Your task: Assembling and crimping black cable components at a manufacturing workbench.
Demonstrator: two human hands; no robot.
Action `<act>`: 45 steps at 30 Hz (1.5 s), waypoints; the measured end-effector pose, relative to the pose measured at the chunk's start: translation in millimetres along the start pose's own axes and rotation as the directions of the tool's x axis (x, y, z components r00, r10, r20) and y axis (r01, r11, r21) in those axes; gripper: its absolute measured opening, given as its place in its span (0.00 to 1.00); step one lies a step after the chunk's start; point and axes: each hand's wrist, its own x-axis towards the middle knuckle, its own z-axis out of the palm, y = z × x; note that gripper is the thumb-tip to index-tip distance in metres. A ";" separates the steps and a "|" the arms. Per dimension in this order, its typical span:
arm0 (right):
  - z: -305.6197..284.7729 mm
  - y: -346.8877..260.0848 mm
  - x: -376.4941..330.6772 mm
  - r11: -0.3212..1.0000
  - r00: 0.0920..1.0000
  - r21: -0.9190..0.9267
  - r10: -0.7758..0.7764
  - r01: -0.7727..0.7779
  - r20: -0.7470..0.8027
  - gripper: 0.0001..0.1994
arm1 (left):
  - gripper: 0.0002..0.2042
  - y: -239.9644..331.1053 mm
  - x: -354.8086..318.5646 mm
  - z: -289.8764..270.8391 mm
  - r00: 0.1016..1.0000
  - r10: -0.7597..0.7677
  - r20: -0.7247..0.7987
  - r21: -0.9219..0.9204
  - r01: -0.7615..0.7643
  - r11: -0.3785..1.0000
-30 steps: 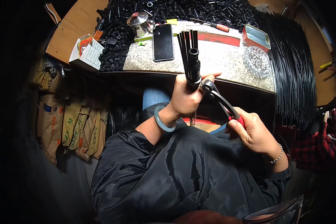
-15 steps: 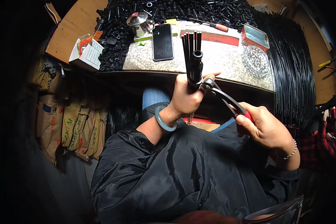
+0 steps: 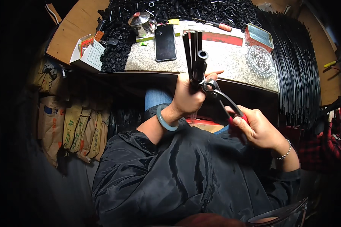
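Observation:
My left hand point(image 3: 189, 97) is closed around a black tube point(image 3: 199, 67) with several thin black rods point(image 3: 191, 47) standing beside it, which looks like an umbrella frame. The tube's round, hollow end points up. In my right hand point(image 3: 262, 129) is a pair of pliers point(image 3: 224, 97) with red-covered handles. The pliers' jaws meet the base of the tube, close by my left thumb and fingers; exactly what they bite on is too small to tell. One finger of my left hand stretches out past the jaws.
Along the bench point(image 3: 219, 56) lie a phone point(image 3: 165, 42), a metal pot point(image 3: 141, 25), a red strip point(image 3: 222, 38) and a red-handled screwdriver point(image 3: 223, 27). Further right are a glass dish point(image 3: 260, 61), an open tin point(image 3: 259, 37) and long black rods point(image 3: 295, 72). Black parts point(image 3: 185, 9) heap behind.
My right hand and the pliers' handles have shifted left, with the jaws staying by the tube. The tube and rods have tilted slightly.

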 end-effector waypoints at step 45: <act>53.7 69.2 5.2 0.456 0.434 0.209 -0.472 0.865 -0.767 0.33 | 0.21 -28.0 -73.8 34.4 0.795 -0.563 0.227 -0.962 0.273 -0.002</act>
